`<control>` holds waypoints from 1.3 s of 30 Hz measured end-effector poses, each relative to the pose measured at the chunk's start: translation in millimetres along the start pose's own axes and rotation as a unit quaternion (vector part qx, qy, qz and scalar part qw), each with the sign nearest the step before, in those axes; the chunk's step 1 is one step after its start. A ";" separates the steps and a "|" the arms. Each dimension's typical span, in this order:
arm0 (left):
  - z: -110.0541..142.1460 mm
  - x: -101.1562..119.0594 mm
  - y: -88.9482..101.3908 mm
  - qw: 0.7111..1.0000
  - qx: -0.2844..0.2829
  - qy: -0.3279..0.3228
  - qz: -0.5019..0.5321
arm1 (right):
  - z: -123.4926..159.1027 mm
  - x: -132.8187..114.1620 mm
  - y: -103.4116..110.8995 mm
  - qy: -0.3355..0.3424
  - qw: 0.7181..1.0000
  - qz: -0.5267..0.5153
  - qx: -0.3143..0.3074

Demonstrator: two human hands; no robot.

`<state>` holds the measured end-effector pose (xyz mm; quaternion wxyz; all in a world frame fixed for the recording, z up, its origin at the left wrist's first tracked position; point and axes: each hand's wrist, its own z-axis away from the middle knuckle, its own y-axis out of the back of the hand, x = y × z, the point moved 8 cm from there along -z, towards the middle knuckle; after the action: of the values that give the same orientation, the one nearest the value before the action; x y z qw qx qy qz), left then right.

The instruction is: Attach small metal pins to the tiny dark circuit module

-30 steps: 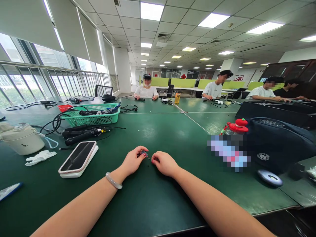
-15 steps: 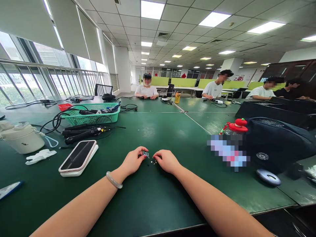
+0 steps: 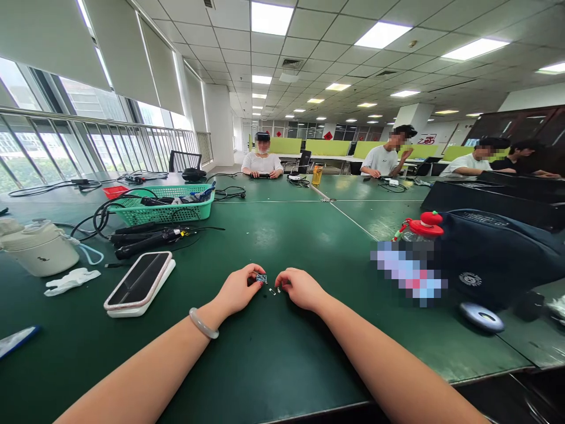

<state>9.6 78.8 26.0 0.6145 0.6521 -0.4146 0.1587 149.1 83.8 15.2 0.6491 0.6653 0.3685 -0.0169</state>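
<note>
Green surface (image 3: 265,353) spans before you. Dark bag (image 3: 498,256) near right edge. Mint basket (image 3: 176,215) toward far left corner. Pink-edged phone (image 3: 139,280) nearer you, left of your left hand (image 3: 238,290). Your left fingers pinch small blue piece (image 3: 261,278), in from near edge. Your right hand (image 3: 302,288) curls just beside tiny pale bits (image 3: 272,291) on surface, between hands; whether right fingers grip anything, cannot tell.
</note>
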 end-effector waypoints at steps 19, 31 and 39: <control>0.7 -0.7 -0.7 1.000 0.001 -0.001 -0.006 | -3.1 1.1 -3.0 -0.002 1.000 0.027 -0.008; 2.7 8.9 -1.9 0.999 -0.013 -0.026 -0.012 | 1.3 -7.3 3.0 0.007 0.999 0.040 0.025; 4.9 17.6 -1.9 0.999 -0.030 -0.032 0.012 | 10.5 -38.5 12.4 0.099 0.990 -0.020 0.095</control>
<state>20.1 68.0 36.4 0.6184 0.6331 -0.4463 0.1328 132.1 58.0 43.4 0.5427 0.7151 0.4407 0.0012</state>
